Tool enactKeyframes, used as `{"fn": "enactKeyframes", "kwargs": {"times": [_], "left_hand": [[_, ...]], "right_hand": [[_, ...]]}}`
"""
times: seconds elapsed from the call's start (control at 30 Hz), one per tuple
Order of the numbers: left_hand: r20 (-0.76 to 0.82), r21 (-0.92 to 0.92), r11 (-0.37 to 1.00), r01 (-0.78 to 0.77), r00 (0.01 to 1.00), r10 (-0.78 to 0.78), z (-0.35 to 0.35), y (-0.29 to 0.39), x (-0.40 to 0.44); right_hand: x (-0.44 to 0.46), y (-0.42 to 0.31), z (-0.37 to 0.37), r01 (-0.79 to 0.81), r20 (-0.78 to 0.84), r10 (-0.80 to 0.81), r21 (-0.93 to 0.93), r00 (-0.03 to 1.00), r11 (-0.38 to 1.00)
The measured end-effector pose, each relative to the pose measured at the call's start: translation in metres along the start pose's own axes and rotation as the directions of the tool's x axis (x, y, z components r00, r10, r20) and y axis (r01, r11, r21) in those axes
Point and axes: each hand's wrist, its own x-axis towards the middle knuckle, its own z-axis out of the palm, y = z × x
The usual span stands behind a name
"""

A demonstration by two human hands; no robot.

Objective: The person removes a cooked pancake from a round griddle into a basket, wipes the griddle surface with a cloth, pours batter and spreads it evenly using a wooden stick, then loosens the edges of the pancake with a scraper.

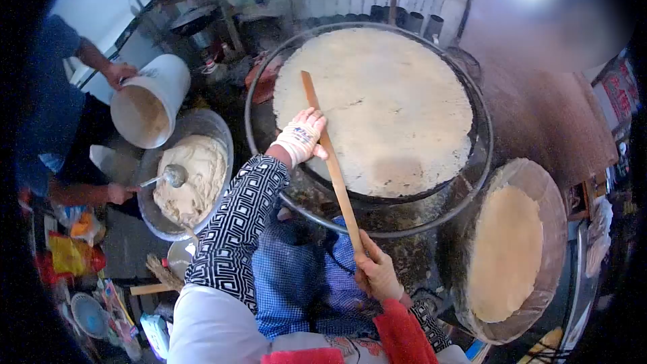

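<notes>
Holding wooden slat [340, 187], left hand [300, 137] forward

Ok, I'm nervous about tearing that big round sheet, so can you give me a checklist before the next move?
1. Right hand gripping the near end of the wooden stick: ok.
2. Left hand on the stick, partway along: ok.
3. Pale sheet spread flat: ok, though small dark marks show near its middle.
4. Stick touching the sheet: cannot tell; it crosses over it from this view.
5. Sheet loose underneath: cannot tell, underside hidden.
6. Co-worker's bucket clear of the sheet: ok, beside it.
</notes>
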Motion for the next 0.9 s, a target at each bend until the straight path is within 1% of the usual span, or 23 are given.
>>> {"fn": "enactKeyframes", "kwargs": {"times": [0.03, 0.07, 0.1, 0.13, 0.17, 0.23, 0.27, 0.3, 0.33, 0.37, 0.4, 0.5, 0.53, 0.57, 0.63, 0.67, 0.7, 0.73, 0.77, 0.8, 0.83, 0.87, 0.9], "left_hand": [[0.021, 0.034, 0.999, 0.039, 0.999, -0.040, -0.006, -0.008, -0.013], [0.009, 0.067, 0.994, 0.083, 0.996, -0.084, -0.009, -0.011, -0.026], [-0.006, 0.100, 0.987, 0.129, 0.992, -0.129, -0.013, -0.012, -0.039], [-0.072, 0.091, 0.984, 0.155, 0.986, -0.148, -0.008, -0.007, -0.051], [-0.295, 0.114, 0.975, 0.189, 0.944, -0.149, 0.001, 0.002, -0.069], [-0.137, -0.110, 0.967, 0.229, 0.960, -0.243, -0.024, 0.034, -0.102], [0.049, -0.023, 0.981, 0.191, 0.981, -0.190, -0.031, 0.054, -0.115], [0.245, 0.044, 0.989, 0.139, 0.959, -0.145, -0.029, 0.072, -0.131], [0.035, 0.048, 0.998, 0.052, 0.998, -0.053, 0.020, 0.073, -0.156], [-0.181, 0.069, 0.996, -0.055, 0.981, 0.067, 0.060, 0.071, -0.167], [-0.153, 0.073, 0.994, -0.083, 0.984, 0.093, 0.058, 0.074, -0.164], [-0.136, 0.095, 0.995, -0.018, 0.990, 0.031, 0.056, 0.111, -0.160], [-0.070, 0.103, 0.994, 0.039, 0.997, -0.032, 0.052, 0.125, -0.154], [-0.072, 0.082, 0.994, 0.067, 0.995, -0.061, 0.047, 0.132, -0.149], [0.006, 0.058, 0.985, 0.164, 0.986, -0.164, 0.050, 0.159, -0.142], [0.020, 0.017, 0.985, 0.169, 0.985, -0.170, 0.053, 0.175, -0.139], [-0.123, 0.134, 0.979, 0.153, 0.983, -0.137, 0.062, 0.193, -0.140], [-0.190, -0.031, 0.997, 0.077, 0.978, -0.082, 0.078, 0.208, -0.144], [-0.261, -0.191, 0.982, -0.003, 0.964, -0.048, 0.093, 0.221, -0.152], [-0.183, -0.238, 0.963, -0.125, 0.980, 0.082, 0.082, 0.227, -0.168], [-0.113, -0.293, 0.924, -0.247, 0.968, 0.223, 0.060, 0.230, -0.192], [-0.126, -0.372, 0.899, -0.229, 0.973, 0.195, 0.050, 0.229, -0.205], [-0.092, -0.400, 0.900, -0.175, 0.984, 0.151, 0.014, 0.225, -0.208]], "right_hand": [[0.003, 0.003, 0.005, 0.008, 0.020, -0.007, -0.046, 1.000, 0.999], [0.006, 0.001, 0.006, 0.008, 0.041, -0.005, -0.073, 0.999, 0.997], [0.007, 0.004, 0.001, 0.058, 0.045, -0.053, -0.117, 0.998, 0.991], [0.007, 0.006, -0.004, 0.107, 0.048, -0.101, -0.160, 0.994, 0.981], [0.007, 0.009, -0.009, 0.155, 0.051, -0.148, -0.203, 0.988, 0.967], [-0.017, -0.015, -0.015, 0.098, -0.020, -0.106, -0.232, 0.994, 0.968], [-0.022, -0.011, -0.023, 0.129, -0.062, -0.147, -0.230, 0.987, 0.965], [-0.026, -0.001, -0.037, 0.155, -0.108, -0.183, -0.226, 0.977, 0.962], [-0.014, 0.023, -0.056, 0.138, -0.107, -0.160, -0.187, 0.981, 0.973], [-0.012, 0.016, -0.056, 0.131, -0.101, -0.154, -0.207, 0.983, 0.970], [-0.011, 0.000, -0.042, 0.124, -0.060, -0.143, -0.255, 0.988, 0.959], [-0.012, -0.032, -0.027, 0.111, -0.021, -0.126, -0.336, 0.992, 0.935], [-0.009, -0.032, -0.034, 0.096, -0.017, -0.107, -0.309, 0.994, 0.946], [-0.010, -0.044, -0.025, 0.099, -0.016, -0.110, -0.316, 0.994, 0.944], [-0.013, -0.044, -0.012, 0.101, -0.018, -0.111, -0.303, 0.994, 0.948], [-0.006, -0.032, -0.007, 0.083, -0.017, -0.094, -0.332, 0.995, 0.940], [0.006, -0.012, -0.004, 0.044, -0.030, -0.057, -0.329, 0.998, 0.943], [0.007, -0.015, -0.001, 0.077, 0.025, -0.073, -0.312, 0.997, 0.947], [0.007, -0.016, 0.000, 0.111, 0.088, -0.088, -0.297, 0.992, 0.948], [0.008, -0.010, -0.002, 0.234, 0.117, -0.206, -0.347, 0.972, 0.908], [-0.006, -0.013, -0.005, 0.072, 0.076, -0.053, -0.277, 0.996, 0.958], [-0.021, -0.018, -0.015, 0.066, 0.083, -0.045, -0.280, 0.996, 0.958], [-0.036, -0.019, -0.033, 0.058, 0.087, -0.035, -0.281, 0.996, 0.958]]}}
